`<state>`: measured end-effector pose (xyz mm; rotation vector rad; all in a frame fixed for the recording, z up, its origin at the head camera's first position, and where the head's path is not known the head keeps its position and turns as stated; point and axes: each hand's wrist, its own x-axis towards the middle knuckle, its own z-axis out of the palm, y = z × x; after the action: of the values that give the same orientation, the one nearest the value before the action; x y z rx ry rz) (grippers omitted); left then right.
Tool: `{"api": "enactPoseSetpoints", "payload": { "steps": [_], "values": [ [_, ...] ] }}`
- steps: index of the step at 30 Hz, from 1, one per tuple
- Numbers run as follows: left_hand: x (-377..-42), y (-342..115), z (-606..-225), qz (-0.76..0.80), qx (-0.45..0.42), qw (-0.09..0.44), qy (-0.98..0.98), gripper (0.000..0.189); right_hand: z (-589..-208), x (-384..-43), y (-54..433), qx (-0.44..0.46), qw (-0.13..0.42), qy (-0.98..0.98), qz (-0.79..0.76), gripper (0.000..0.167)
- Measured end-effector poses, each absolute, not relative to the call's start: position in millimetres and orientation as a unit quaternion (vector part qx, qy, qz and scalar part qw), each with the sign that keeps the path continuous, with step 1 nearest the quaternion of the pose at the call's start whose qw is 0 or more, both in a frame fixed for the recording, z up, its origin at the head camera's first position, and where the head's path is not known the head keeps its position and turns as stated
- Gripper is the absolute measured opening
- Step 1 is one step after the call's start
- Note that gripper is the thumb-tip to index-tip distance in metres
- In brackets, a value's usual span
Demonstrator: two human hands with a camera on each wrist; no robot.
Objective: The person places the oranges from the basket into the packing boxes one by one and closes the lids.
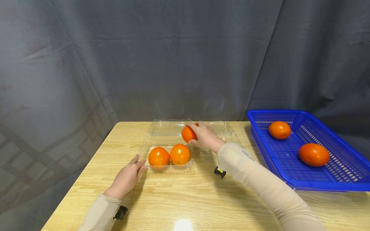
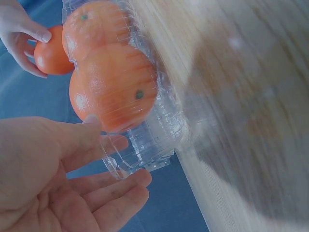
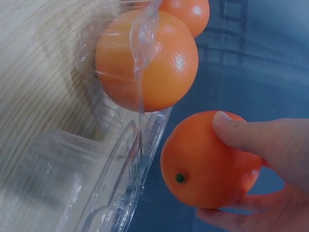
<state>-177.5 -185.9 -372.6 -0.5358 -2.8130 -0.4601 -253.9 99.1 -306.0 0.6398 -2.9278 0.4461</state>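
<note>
Your right sleeve [image 1: 268,186] leads to your right hand [image 1: 205,138], curled round an orange fruit [image 1: 189,133], probably because its skin is smooth. At its eight o'clock, two oranges [image 1: 180,154] sit in a clear container [image 1: 173,170], likely walled against rolling; your left hand [image 1: 126,177], fingers relaxed, touches the edge, perhaps steadying. Toward three, a blue basket [image 1: 329,186] holds two fruits [image 1: 313,154].

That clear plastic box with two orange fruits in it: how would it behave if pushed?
The clear box looks thin-walled, so it would probably flex where pressed. On the smooth-looking table, it may slide easily. The two orange fruits look round, so they might roll inside.
</note>
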Motion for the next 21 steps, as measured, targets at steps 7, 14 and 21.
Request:
{"api": "enactPoseSetpoints", "payload": {
  "steps": [7, 14, 21],
  "values": [
    [-177.5, -186.2, -374.1, -0.158, -0.184, 0.124, -0.962, 0.03, -307.9, -253.7, 92.7, 0.212, 0.063, -0.964, 0.148, 0.069],
    [-177.2, -186.1, -373.5, -0.159, -0.182, 0.124, -0.962, 0.029, -309.5, -255.6, 87.3, 0.205, 0.06, -0.966, 0.148, 0.069],
    [-177.8, -186.2, -373.6, -0.157, -0.183, 0.121, -0.963, 0.03, -310.1, -254.7, 82.6, 0.206, 0.059, -0.966, 0.147, 0.068]
  ]
}}
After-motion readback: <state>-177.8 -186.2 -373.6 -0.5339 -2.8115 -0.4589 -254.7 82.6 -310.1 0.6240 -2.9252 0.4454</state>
